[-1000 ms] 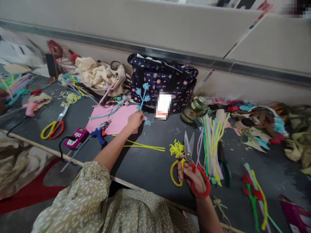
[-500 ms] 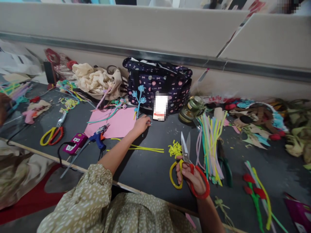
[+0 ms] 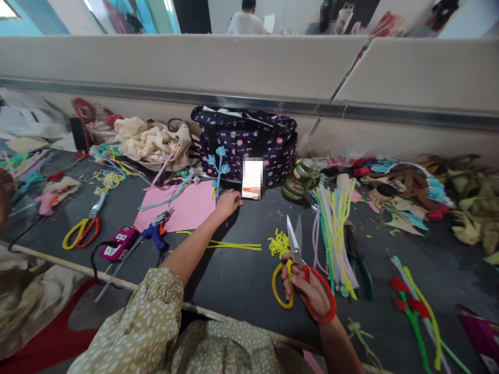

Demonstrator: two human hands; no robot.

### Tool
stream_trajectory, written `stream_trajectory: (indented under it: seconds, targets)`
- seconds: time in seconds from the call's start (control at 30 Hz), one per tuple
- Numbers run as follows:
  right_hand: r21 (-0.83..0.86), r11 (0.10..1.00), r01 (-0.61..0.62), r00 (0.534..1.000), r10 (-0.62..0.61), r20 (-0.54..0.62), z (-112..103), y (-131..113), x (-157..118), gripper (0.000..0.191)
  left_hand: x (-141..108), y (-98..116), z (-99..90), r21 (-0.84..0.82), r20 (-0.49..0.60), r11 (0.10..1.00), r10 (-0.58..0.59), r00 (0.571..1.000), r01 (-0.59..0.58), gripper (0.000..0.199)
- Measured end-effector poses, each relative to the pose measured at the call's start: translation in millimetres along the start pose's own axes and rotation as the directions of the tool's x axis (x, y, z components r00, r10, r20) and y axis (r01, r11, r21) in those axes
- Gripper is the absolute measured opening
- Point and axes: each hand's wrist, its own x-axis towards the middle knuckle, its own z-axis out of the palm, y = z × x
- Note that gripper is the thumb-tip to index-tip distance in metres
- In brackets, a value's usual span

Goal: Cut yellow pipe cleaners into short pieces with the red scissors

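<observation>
My right hand (image 3: pixel 312 291) holds a pair of scissors (image 3: pixel 297 254) with one yellow and one red handle loop; the blades point up and stand apart. Beside them lies a heap of short yellow cut pieces (image 3: pixel 279 243). My left hand (image 3: pixel 229 203) rests far forward with curled fingers, just below a bright upright screen (image 3: pixel 251 182) that leans on a dark patterned bag (image 3: pixel 273 150). What its fingertips hold, if anything, is too small to make out. Close to that wrist is a blue pipe-cleaner flower (image 3: pixel 220 166). Yellow pipe cleaners (image 3: pixel 237 245) lie under my left forearm.
Left are a pink sheet (image 3: pixel 187 208), a blue glue gun (image 3: pixel 158 234), a purple box (image 3: pixel 119 243) and other scissors (image 3: pixel 88 223). Right are a glass jar (image 3: pixel 300 179), a pipe-cleaner bundle (image 3: pixel 333 234), dark-handled pliers (image 3: pixel 360 265) and a red-green flower (image 3: pixel 411 311). Another person's hand (image 3: pixel 4 197) shows far left.
The view has tilted up a little, so the scene sits lower and people behind the partition show. My left hand stays by the screen; my right hand still holds the scissors with blades apart.
</observation>
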Motion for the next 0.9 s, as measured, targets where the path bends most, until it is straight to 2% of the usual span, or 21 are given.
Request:
stream_trajectory:
  seconds: [0.1,0.37,0.5,0.63,0.8,0.9]
  targets:
    - [-0.004,1.0,0.004,1.0,-0.004,-0.004,0,0,-1,0.049,-2,-1,0.2,0.005,0.0,1.0,0.007,1.0,-0.007,0.005]
    - [-0.003,1.0,0.005,1.0,-0.005,-0.006,0,0,-2,0.044,-14,-18,-7.7,-0.156,-0.003,0.988,0.017,1.0,-0.018,0.004]
    - [-0.005,1.0,-0.004,1.0,0.004,-0.012,1,1,0,0.041,-16,-11,1.6,-0.095,-0.01,0.994,0.062,0.998,-0.062,0.011]
    - [-0.016,1.0,-0.007,1.0,0.006,-0.006,-1,3,-1,0.044,-10,-10,5.2,-0.041,0.018,0.993,0.109,0.994,-0.108,0.003]
    - [-0.014,1.0,-0.004,1.0,0.004,0.008,-4,5,0,0.049,-1,-18,-1.1,-0.159,-0.046,0.987,0.031,0.998,-0.038,0.005]
    - [-0.01,1.0,-0.002,1.0,0.002,0.011,-4,6,1,0.044,3,-16,-1.0,-0.132,-0.044,0.991,0.032,0.999,-0.037,0.002]
